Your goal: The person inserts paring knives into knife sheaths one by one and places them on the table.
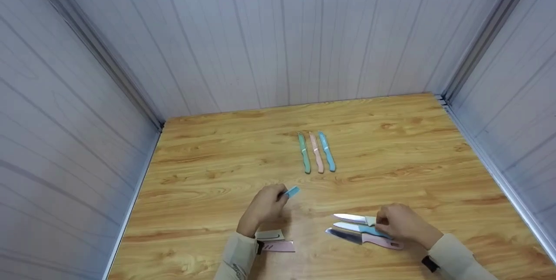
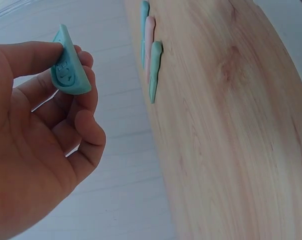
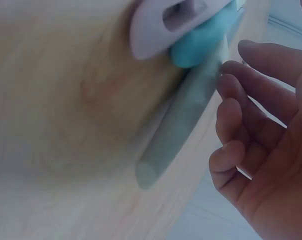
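Observation:
My left hand [image 1: 266, 204] pinches a light-blue knife sheath [image 2: 72, 70] between thumb and fingers, above the table; the sheath's end [image 1: 292, 191] sticks out to the right. Under that wrist lie a pale sheath [image 1: 270, 235] and a pink slotted sheath [image 1: 280, 246]. My right hand [image 1: 404, 223] hovers at the handles of three bare knives: a pale-handled knife [image 1: 352, 218], a blue-handled knife [image 1: 347, 227] and a pink-handled knife [image 1: 377, 240]. In the right wrist view, its fingers bend loosely beside the pale handle [image 3: 178, 125], thumb apart; contact is hard to tell.
Farther back on the wooden table [image 1: 208, 154], a green knife [image 1: 305, 154], a pink knife [image 1: 317, 154] and a blue knife [image 1: 327, 154] lie side by side. Pale panel walls [image 1: 260, 41] enclose the table at the back and both sides.

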